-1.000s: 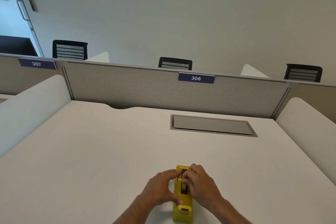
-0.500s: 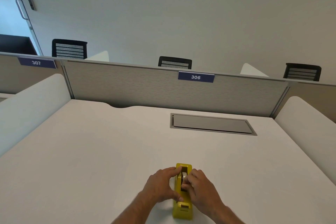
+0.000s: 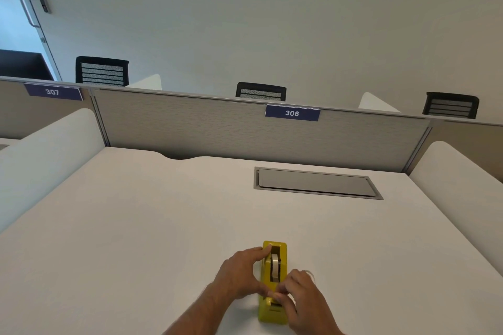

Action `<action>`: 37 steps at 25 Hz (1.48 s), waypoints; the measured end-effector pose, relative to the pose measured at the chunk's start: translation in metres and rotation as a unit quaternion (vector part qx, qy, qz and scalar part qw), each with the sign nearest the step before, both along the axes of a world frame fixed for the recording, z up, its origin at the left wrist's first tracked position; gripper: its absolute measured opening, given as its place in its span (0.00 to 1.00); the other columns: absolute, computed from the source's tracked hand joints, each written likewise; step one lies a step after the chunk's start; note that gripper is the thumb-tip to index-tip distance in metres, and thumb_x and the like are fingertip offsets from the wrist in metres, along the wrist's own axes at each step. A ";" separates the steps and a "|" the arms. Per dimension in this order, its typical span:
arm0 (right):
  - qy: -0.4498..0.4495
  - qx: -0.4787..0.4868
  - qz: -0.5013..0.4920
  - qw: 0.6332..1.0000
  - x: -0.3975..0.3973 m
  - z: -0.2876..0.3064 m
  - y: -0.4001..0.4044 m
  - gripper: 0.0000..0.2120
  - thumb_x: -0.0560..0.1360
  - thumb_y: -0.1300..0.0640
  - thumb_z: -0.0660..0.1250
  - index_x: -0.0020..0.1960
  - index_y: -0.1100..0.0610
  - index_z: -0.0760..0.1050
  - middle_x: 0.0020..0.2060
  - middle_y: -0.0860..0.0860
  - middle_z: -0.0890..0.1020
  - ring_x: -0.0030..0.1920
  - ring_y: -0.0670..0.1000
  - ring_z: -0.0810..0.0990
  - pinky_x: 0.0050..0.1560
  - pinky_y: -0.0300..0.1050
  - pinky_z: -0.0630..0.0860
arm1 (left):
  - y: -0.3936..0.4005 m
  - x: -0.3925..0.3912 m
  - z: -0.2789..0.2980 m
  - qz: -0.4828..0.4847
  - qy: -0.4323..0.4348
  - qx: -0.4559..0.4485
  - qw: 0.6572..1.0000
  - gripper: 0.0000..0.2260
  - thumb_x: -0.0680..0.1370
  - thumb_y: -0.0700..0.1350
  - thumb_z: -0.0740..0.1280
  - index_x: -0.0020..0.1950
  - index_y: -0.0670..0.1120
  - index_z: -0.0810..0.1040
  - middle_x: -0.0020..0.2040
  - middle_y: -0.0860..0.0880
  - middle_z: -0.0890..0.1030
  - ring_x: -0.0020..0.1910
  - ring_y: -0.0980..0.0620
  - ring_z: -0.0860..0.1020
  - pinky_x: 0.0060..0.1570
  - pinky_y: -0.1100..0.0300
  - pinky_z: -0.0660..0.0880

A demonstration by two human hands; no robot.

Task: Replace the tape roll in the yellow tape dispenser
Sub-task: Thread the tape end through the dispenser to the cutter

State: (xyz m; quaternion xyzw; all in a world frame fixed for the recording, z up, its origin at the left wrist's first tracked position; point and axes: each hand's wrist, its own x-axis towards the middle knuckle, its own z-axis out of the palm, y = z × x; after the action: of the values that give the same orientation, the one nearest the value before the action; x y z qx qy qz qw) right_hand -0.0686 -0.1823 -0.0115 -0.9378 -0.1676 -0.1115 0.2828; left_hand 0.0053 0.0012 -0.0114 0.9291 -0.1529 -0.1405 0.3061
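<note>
The yellow tape dispenser (image 3: 274, 283) lies on the white desk (image 3: 136, 226) near its front edge, long axis pointing away from me. A pale tape roll (image 3: 275, 268) sits upright in its slot. My left hand (image 3: 239, 276) grips the dispenser's left side, index finger on the far top edge and thumb on the near part. My right hand (image 3: 302, 299) is at the dispenser's near end by the cutter, thumb and fingertips pinched together on what looks like the tape's free end.
A grey recessed cable hatch (image 3: 317, 183) is set in the desk at the back right. A grey partition (image 3: 190, 128) with the label 306 closes the far side. White curved side dividers (image 3: 49, 149) stand at left and right.
My right hand has moved from over the roll toward me to the dispenser's near end, uncovering the roll. My left hand stays on the dispenser's left side.
</note>
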 end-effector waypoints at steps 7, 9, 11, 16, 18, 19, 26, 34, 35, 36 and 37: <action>-0.041 0.009 0.002 0.999 -0.008 0.001 0.001 0.03 0.72 0.55 0.73 0.42 0.54 0.82 0.40 0.49 0.80 0.42 0.40 0.70 0.40 0.32 0.70 | -0.001 0.000 0.000 0.006 0.004 0.000 1.000 0.48 0.63 0.62 0.80 0.77 0.63 0.57 0.77 0.57 0.65 0.75 0.52 0.64 0.74 0.49 0.65; -0.034 0.018 0.004 0.999 -0.009 0.000 0.001 0.02 0.71 0.55 0.73 0.42 0.54 0.81 0.39 0.49 0.80 0.43 0.40 0.70 0.39 0.31 0.70 | -0.001 -0.001 0.000 0.007 0.005 -0.003 1.000 0.48 0.63 0.61 0.80 0.77 0.63 0.58 0.77 0.56 0.66 0.75 0.52 0.64 0.74 0.49 0.65; -0.035 0.025 0.006 0.999 -0.009 -0.001 0.000 0.03 0.71 0.56 0.74 0.42 0.53 0.81 0.39 0.49 0.79 0.43 0.41 0.70 0.39 0.32 0.70 | 0.000 -0.001 0.000 0.007 0.005 -0.001 1.000 0.47 0.63 0.61 0.80 0.77 0.63 0.58 0.77 0.56 0.66 0.75 0.52 0.64 0.74 0.50 0.65; -0.033 0.035 0.008 0.999 -0.010 -0.006 -0.002 0.04 0.70 0.56 0.76 0.41 0.51 0.80 0.38 0.46 0.78 0.42 0.40 0.71 0.39 0.28 0.70 | -0.002 0.000 0.000 0.008 0.007 0.001 1.000 0.47 0.64 0.61 0.79 0.77 0.62 0.58 0.77 0.56 0.66 0.75 0.51 0.64 0.74 0.49 0.65; -0.031 0.043 0.006 0.999 -0.011 -0.008 -0.002 0.06 0.69 0.57 0.77 0.41 0.51 0.81 0.38 0.46 0.78 0.41 0.40 0.72 0.38 0.28 0.70 | -0.002 0.000 0.000 0.009 0.009 0.000 1.000 0.47 0.64 0.61 0.80 0.77 0.62 0.58 0.77 0.56 0.66 0.75 0.51 0.64 0.74 0.49 0.65; -0.032 0.045 0.003 0.998 -0.011 -0.008 -0.001 0.06 0.68 0.57 0.78 0.41 0.51 0.81 0.37 0.46 0.78 0.41 0.41 0.72 0.38 0.29 0.71 | -0.001 0.000 0.000 0.009 0.009 -0.002 1.000 0.47 0.63 0.60 0.80 0.77 0.62 0.58 0.77 0.56 0.66 0.75 0.52 0.65 0.73 0.50 0.66; -0.064 0.020 0.023 0.997 -0.022 -0.007 -0.002 0.08 0.66 0.50 0.79 0.43 0.48 0.83 0.35 0.47 0.76 0.38 0.42 0.72 0.37 0.29 0.72 | 0.000 0.000 -0.002 0.016 0.017 -0.011 1.000 0.48 0.62 0.61 0.80 0.76 0.63 0.59 0.77 0.57 0.67 0.74 0.52 0.65 0.72 0.51 0.66; -0.193 -0.026 -0.022 0.981 -0.019 -0.019 0.003 0.10 0.75 0.51 0.70 0.36 0.54 0.82 0.30 0.49 0.76 0.37 0.47 0.70 0.34 0.39 0.71 | -0.001 0.002 -0.008 0.019 0.024 -0.015 0.999 0.49 0.61 0.62 0.80 0.76 0.64 0.58 0.77 0.57 0.66 0.75 0.52 0.65 0.71 0.52 0.66; -0.205 -0.019 -0.023 0.978 -0.019 -0.020 0.004 0.15 0.77 0.49 0.66 0.36 0.54 0.82 0.30 0.49 0.76 0.37 0.47 0.70 0.35 0.38 0.69 | -0.001 0.002 -0.009 0.019 0.026 -0.014 0.999 0.49 0.61 0.62 0.80 0.76 0.65 0.58 0.77 0.58 0.66 0.75 0.52 0.65 0.71 0.52 0.66; -0.205 -0.010 -0.026 0.978 -0.019 -0.022 0.003 0.17 0.78 0.47 0.63 0.36 0.53 0.82 0.29 0.49 0.76 0.37 0.46 0.70 0.36 0.37 0.69 | -0.001 0.002 -0.010 0.022 0.027 -0.012 0.999 0.49 0.61 0.62 0.80 0.76 0.65 0.57 0.77 0.58 0.66 0.74 0.52 0.65 0.71 0.52 0.66; -0.205 -0.007 -0.031 0.978 -0.020 -0.022 0.004 0.17 0.78 0.46 0.63 0.36 0.52 0.82 0.29 0.49 0.76 0.37 0.46 0.69 0.36 0.37 0.68 | -0.001 0.002 -0.010 0.022 0.027 -0.011 0.999 0.49 0.61 0.62 0.80 0.76 0.65 0.57 0.77 0.58 0.66 0.74 0.52 0.65 0.70 0.52 0.67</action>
State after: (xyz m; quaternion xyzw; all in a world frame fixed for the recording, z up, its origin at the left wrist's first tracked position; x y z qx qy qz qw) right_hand -0.0883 -0.1787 -0.0339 -0.9018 -0.1940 -0.3085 0.2323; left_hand 0.0072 0.0002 -0.0218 0.9248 -0.1253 -0.1569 0.3231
